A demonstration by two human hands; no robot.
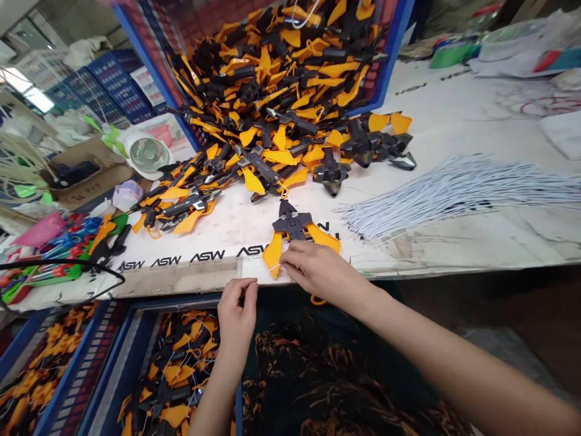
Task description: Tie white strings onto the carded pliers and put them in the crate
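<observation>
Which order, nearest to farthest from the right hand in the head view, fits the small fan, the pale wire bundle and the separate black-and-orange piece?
1. Separate black-and-orange piece: partly covered by the right hand.
2. Pale wire bundle: off to the right.
3. Small fan: far left.

The head view looks forward and down over the worktable point(436, 121) from nearby.
</observation>
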